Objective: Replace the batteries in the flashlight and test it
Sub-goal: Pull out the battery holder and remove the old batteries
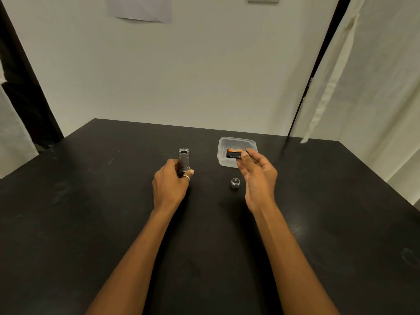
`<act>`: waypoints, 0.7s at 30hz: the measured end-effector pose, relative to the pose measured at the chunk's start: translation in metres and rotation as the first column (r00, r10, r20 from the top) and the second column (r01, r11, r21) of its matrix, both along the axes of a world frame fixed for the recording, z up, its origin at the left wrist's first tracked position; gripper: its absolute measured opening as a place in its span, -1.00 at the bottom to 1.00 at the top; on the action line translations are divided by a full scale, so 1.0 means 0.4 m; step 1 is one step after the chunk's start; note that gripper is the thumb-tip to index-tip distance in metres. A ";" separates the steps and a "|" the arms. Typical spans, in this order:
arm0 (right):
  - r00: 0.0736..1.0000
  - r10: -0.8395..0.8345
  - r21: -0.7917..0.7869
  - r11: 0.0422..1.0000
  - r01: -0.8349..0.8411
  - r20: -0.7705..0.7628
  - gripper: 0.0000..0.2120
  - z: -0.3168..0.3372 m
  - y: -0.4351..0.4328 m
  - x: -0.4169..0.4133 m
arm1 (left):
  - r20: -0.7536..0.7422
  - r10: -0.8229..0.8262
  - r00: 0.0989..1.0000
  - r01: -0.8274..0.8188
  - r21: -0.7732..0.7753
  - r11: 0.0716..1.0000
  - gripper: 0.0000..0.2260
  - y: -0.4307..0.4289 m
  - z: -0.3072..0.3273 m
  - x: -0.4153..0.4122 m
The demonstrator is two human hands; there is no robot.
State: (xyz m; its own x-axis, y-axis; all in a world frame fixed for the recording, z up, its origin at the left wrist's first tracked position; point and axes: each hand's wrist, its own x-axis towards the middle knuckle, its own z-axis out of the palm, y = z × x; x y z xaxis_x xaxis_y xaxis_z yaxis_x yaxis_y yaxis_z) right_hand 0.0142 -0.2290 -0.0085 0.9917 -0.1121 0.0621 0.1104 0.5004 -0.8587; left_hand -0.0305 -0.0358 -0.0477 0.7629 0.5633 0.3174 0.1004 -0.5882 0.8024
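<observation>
- One view only, head camera, looking down at a black table (91,223) set against a pale wall.
- Left hand (169,186) is wrapped around the lower part of a silver flashlight body (184,159), held upright on the tabletop. Open end faces up; the bore reads dark, contents not visible. Lower part of the body is hidden behind the fingers. A ring (186,177) shows on one finger.
- Right hand (256,176) is raised just in front of a clear plastic container (227,142), thumb and fingertips pinched on the right-hand end of a battery holder (234,153), black with orange. It lies roughly horizontal. Whether it sits above the container or partly inside cannot be told from this angle.
- Label text on the battery holder is too small to read. How many cells it carries is unclear.
- Container's near right corner is covered by the right hand; anything else inside is hard to make out through the wall.
- Flashlight tail cap (235,183) sits alone on the table, between the two hands, just left of the right palm, not touching either hand. Detail inside it is blurred.
- Hands are well apart; flashlight body and battery holder do not touch.
- Both forearms are cut off at the bottom edge.
- Paper sheet (139,7) on the wall is cut off at the top. A pale curtain (363,76) hangs at right.
</observation>
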 end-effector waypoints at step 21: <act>0.996 0.085 -0.376 0.924 -0.069 0.027 -0.80 -0.012 0.019 -0.010 | 0.242 -0.374 0.895 0.440 -0.346 0.829 -0.77 -0.113 0.039 -0.013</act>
State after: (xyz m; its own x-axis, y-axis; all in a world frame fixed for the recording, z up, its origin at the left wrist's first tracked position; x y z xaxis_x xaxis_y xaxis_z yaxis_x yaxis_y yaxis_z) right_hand 0.0101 -0.2215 -0.0132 0.9920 0.0039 0.1262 0.1241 0.1521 -0.9805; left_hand -0.0358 -0.0810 -0.0320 0.9083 0.3133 0.2772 -0.2257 -0.1908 0.9553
